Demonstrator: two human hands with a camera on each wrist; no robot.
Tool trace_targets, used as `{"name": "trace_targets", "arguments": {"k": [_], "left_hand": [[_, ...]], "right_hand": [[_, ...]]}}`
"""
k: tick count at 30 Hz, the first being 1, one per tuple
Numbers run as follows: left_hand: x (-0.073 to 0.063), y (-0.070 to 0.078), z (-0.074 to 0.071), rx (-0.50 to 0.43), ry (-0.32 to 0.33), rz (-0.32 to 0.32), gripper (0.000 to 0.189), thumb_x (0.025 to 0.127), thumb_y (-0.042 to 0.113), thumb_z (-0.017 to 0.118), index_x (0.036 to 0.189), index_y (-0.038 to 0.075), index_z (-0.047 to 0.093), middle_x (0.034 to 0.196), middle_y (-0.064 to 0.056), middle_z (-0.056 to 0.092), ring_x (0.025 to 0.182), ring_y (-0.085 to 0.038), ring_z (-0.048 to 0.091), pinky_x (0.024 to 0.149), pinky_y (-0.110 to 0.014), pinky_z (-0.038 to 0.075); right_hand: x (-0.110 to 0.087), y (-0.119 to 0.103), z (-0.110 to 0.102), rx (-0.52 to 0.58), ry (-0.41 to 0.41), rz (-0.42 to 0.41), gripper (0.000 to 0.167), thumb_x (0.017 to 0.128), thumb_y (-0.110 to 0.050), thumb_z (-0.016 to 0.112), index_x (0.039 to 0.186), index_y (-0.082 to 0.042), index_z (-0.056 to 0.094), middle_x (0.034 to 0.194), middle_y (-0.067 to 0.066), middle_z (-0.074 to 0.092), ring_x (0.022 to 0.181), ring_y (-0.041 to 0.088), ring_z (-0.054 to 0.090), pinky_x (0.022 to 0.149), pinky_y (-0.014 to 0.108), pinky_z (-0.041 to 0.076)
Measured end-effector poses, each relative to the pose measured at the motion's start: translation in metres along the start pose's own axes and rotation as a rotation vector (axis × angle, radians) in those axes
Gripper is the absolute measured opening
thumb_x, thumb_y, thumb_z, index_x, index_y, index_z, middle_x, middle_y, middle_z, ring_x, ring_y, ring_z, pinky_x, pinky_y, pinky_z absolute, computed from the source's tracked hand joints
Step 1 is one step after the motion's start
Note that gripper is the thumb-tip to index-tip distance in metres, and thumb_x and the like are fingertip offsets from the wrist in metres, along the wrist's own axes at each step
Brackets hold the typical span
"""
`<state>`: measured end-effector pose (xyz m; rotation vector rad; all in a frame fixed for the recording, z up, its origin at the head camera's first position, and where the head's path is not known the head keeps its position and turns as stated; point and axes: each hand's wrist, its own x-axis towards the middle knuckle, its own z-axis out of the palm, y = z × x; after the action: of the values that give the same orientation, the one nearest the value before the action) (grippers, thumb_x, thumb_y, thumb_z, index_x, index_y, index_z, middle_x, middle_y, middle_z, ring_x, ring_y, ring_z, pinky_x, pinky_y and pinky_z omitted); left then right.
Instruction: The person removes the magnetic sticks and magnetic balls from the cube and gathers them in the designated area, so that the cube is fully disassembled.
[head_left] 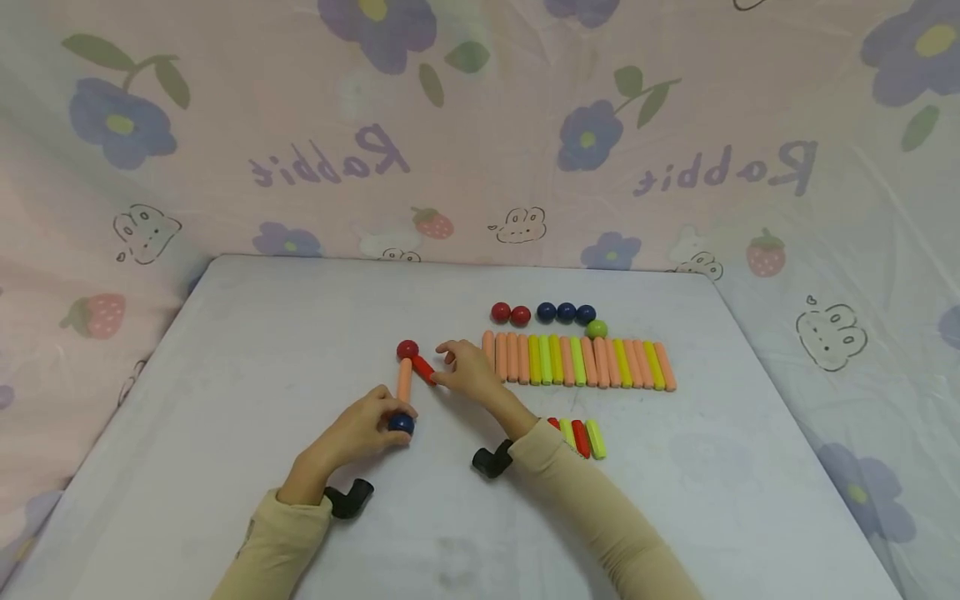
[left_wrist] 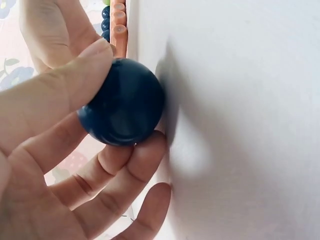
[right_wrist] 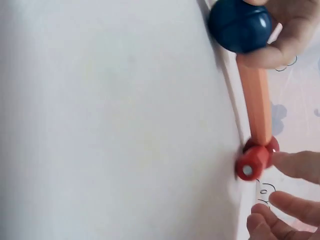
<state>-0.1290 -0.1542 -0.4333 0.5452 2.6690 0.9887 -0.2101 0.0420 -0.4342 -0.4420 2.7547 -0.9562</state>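
Observation:
My left hand (head_left: pixel 373 423) pinches a dark blue ball (left_wrist: pixel 122 102) between thumb and fingers, low over the white tabletop. From that ball an orange stick (head_left: pixel 405 381) runs away to a red ball (head_left: pixel 407 349). A short red stick (head_left: pixel 423 369) slants from the red ball toward my right hand (head_left: pixel 472 371). One fingertip of that hand is right at the red stick's side in the right wrist view, while its other fingers (right_wrist: pixel 295 207) are spread apart. The red stick's end (right_wrist: pixel 247 170) shows a small silvery disc.
A long row of orange, yellow and green sticks (head_left: pixel 577 361) lies to the right. Behind it sit red balls (head_left: pixel 510 314), several blue balls (head_left: pixel 566 312) and a green ball (head_left: pixel 597 329). Short red and yellow-green sticks (head_left: pixel 588 438) lie beside my right forearm. A printed curtain (head_left: pixel 480 125) hangs behind the table.

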Motion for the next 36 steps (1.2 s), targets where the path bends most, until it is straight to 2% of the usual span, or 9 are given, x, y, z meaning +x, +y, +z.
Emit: {"name": "trace_targets", "arguments": {"k": [8,14,19,23,30,36], "left_hand": [[0.000,0.002,0.004,0.020,0.001,0.064,0.027,0.080,0.015,0.077,0.105,0.008,0.071,0.094,-0.007,0.054,0.080,-0.014,0.047,0.067,-0.018,0.037],[0.001,0.002,0.005,0.018,0.006,0.072,0.026,0.080,0.015,0.077,0.104,0.009,0.071,0.092,-0.006,0.052,0.078,-0.012,0.045,0.066,-0.018,0.036],[0.001,0.002,0.005,-0.002,-0.002,0.066,0.027,0.080,0.014,0.077,0.105,0.008,0.071,0.092,-0.007,0.052,0.078,-0.013,0.045,0.065,-0.018,0.036],[0.001,0.003,0.004,-0.012,-0.005,0.060,0.027,0.080,0.013,0.077,0.105,0.007,0.071,0.091,-0.007,0.052,0.078,-0.014,0.045,0.065,-0.017,0.036],[0.001,0.003,0.004,-0.023,-0.005,0.071,0.027,0.079,0.016,0.078,0.105,0.008,0.072,0.090,-0.008,0.052,0.077,-0.013,0.044,0.064,-0.017,0.035],[0.001,0.002,0.005,-0.037,-0.008,0.065,0.028,0.078,0.016,0.079,0.105,0.008,0.072,0.089,-0.008,0.052,0.077,-0.014,0.044,0.064,-0.018,0.035]], "right_hand": [[0.001,0.000,0.015,-0.004,0.039,-0.013,0.051,0.084,-0.020,0.074,0.125,0.004,0.059,0.099,0.015,0.064,0.081,0.017,0.054,0.068,0.021,0.045],[0.005,0.000,0.018,0.026,0.037,-0.003,0.048,0.084,-0.017,0.074,0.125,0.004,0.060,0.096,0.015,0.066,0.077,0.016,0.052,0.065,0.019,0.042],[0.006,0.000,0.020,0.058,0.023,-0.027,0.045,0.084,-0.008,0.071,0.127,0.002,0.060,0.099,0.016,0.069,0.080,0.018,0.058,0.068,0.020,0.047],[0.005,-0.001,0.020,0.026,0.033,-0.078,0.043,0.084,-0.002,0.067,0.127,0.003,0.060,0.098,0.019,0.069,0.080,0.019,0.059,0.068,0.021,0.048],[0.002,-0.003,0.018,-0.056,0.036,-0.108,0.040,0.085,0.004,0.060,0.125,0.005,0.062,0.097,0.022,0.064,0.077,0.017,0.045,0.066,0.020,0.037],[0.002,-0.002,0.016,-0.073,0.031,-0.136,0.041,0.083,0.007,0.056,0.124,0.007,0.061,0.100,0.024,0.064,0.079,0.018,0.046,0.068,0.022,0.040]]}}
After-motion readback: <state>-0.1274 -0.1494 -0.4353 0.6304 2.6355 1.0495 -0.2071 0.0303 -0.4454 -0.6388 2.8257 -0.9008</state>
